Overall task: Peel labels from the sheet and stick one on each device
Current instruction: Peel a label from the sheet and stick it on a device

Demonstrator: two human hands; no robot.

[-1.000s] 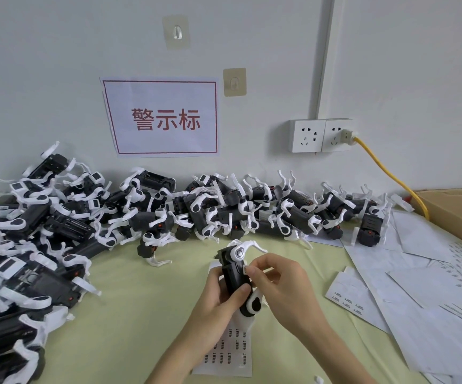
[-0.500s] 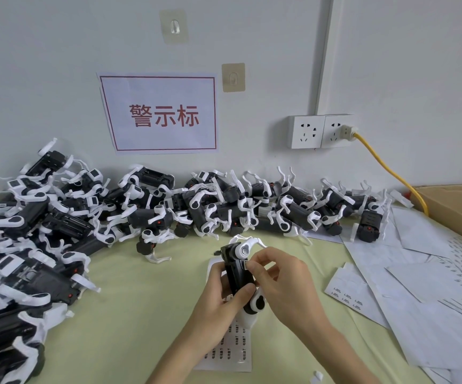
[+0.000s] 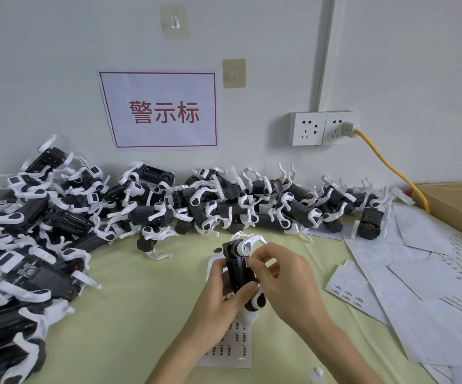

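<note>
My left hand (image 3: 221, 297) grips a black device with white arms (image 3: 238, 268), held upright above the table's middle. My right hand (image 3: 285, 275) has its thumb and forefinger pinching a small white label (image 3: 247, 262) against the device's upper right side. Under both hands lies the label sheet (image 3: 235, 347), white with rows of small printed labels, partly hidden by my wrists. A long pile of the same black-and-white devices (image 3: 224, 203) runs along the wall, and a bigger heap (image 3: 21, 259) fills the left side.
Spent white backing sheets (image 3: 418, 286) cover the right part of the pale green table (image 3: 130, 314). A cardboard box (image 3: 457, 200) stands at the far right. A yellow cable (image 3: 390, 167) drops from the wall socket. A small white scrap (image 3: 317, 374) lies near the front edge.
The device and both hands have stayed almost in place. My right fingers have shifted slightly on the device's upper side, still on the label.
</note>
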